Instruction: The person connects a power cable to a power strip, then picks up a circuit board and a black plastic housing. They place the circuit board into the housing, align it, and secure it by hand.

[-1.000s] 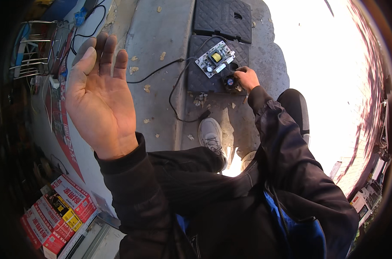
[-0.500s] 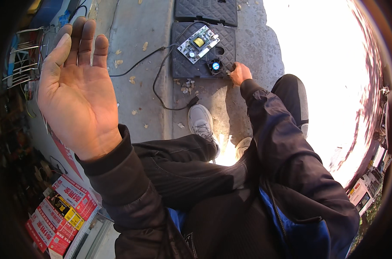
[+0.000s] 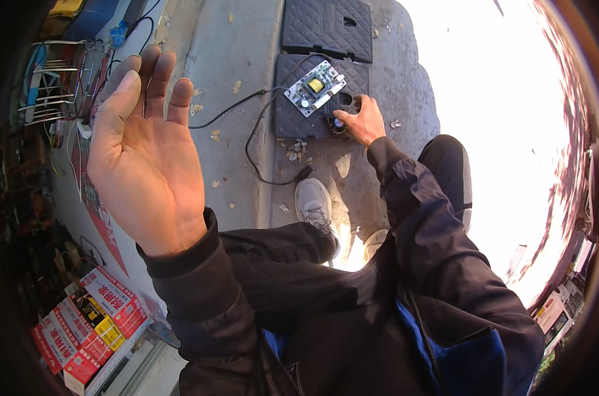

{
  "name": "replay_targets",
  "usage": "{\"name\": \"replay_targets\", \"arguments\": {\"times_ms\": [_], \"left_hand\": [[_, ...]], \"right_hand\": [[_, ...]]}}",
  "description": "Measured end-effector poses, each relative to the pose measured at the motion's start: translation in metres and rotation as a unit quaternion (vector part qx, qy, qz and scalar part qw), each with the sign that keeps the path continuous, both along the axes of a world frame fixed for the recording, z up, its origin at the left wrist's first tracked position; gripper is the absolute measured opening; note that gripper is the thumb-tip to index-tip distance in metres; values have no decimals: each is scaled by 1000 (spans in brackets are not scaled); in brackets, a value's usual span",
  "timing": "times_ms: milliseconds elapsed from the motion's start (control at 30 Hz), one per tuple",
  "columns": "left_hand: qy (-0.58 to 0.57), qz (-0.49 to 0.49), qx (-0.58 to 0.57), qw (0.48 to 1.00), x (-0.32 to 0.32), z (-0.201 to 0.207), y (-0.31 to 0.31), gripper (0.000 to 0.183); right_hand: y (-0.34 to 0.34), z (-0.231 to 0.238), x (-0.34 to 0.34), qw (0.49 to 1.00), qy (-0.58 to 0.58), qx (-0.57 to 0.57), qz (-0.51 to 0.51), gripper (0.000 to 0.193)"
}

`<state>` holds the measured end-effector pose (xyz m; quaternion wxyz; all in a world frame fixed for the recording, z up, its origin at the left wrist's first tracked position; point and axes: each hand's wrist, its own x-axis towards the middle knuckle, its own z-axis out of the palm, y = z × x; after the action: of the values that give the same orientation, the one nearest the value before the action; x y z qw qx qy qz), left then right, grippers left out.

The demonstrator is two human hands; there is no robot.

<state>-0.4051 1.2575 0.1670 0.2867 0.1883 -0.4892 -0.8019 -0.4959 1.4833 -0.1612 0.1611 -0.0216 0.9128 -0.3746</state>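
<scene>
My left hand point(image 3: 151, 158) is raised palm up at the left, fingers stretched out, with nothing in it. At the front right corner of a black ribbed plastic pad, my right hand point(image 3: 365, 122) reaches in with thumb and forefinger apart. Its thumb lies over the upper edge of a small black fan point(image 3: 338, 125) with a blue hub, partly covering it. The lower fingers are hidden. Beside the fan, a white circuit board point(image 3: 306, 102) with a yellow-wrapped transformer rests on the pad point(image 3: 289, 124).
A black cable point(image 3: 250, 142) runs from the board to a plug point(image 3: 303, 173) near my shoe point(image 3: 313, 203). A second black pad point(image 3: 326, 26) lies beyond. At left are a wire rack point(image 3: 52, 82) and red and white boxes point(image 3: 92, 323). Brown scraps litter the concrete.
My right hand has shifted from the pad's corner up and over the fan, its thumb and forefinger spreading. The view has moved slightly; my left hand keeps its raised open pose.
</scene>
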Motion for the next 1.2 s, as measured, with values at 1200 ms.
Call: {"name": "replay_targets", "arguments": {"times_ms": [1200], "left_hand": [[4,44,-19,999,11,-2,-14,23]], "right_hand": [[-27,72,-62,870,224,-134,419,24]]}}
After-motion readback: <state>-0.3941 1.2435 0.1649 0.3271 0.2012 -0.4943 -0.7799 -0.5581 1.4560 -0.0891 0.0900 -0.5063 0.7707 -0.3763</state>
